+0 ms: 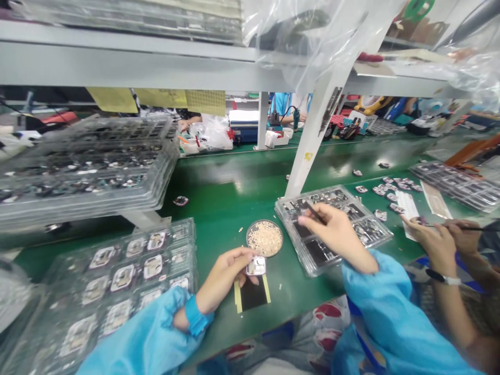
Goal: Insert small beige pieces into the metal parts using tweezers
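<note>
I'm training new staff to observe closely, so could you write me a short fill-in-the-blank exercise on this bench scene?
1. The small squarish part is held in the person's own ____ hand.
2. The slim dark tool is in that person's ____ hand.
3. The colour of the worktop is ____.
4. The colour of the person's sleeves is ____.

Missing words: left; right; green; blue.

1. No text, brand, number or sign readable.
2. On yellow sheets (205, 102), left of the slanted white post (315, 130): faint print, too small to read.
3. On the post itself: a small yellow sticker (308, 155), too blurred to read.
</note>
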Available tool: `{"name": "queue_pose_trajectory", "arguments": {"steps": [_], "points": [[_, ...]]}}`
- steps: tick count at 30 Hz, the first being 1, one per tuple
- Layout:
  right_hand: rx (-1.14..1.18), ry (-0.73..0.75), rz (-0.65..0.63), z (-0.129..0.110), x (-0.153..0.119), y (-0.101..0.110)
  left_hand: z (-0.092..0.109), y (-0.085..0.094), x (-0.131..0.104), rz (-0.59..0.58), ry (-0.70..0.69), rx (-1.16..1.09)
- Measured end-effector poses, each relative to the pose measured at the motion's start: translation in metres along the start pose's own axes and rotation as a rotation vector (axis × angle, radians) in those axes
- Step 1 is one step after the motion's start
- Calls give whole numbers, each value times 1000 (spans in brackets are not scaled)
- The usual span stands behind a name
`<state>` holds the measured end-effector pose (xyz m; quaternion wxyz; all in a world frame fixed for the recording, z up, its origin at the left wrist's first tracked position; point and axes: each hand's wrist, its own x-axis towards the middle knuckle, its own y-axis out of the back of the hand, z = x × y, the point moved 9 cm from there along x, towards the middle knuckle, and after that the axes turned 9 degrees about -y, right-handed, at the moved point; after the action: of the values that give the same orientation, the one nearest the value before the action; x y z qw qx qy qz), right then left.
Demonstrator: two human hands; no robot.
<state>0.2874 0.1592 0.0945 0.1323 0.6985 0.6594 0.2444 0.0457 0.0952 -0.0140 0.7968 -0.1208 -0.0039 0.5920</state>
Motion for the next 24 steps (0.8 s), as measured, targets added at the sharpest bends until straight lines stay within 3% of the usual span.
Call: {"name": "queue_pose_trajectory", "arguments": {"steps": [5,9,14,24], "points": [[244,-139,-322,-5,-71,-70,4,-3,0,-15,-58,-45],[340,-284,-322,17,-89,-103,6,-4,-1,-39,-102,-19],[401,-310,-301,29,-86,-119,9,-7,-3,-33,-135,-30],[386,-336,-315,44,-83,-123,1,-6,-3,-33,-167,121]]}}
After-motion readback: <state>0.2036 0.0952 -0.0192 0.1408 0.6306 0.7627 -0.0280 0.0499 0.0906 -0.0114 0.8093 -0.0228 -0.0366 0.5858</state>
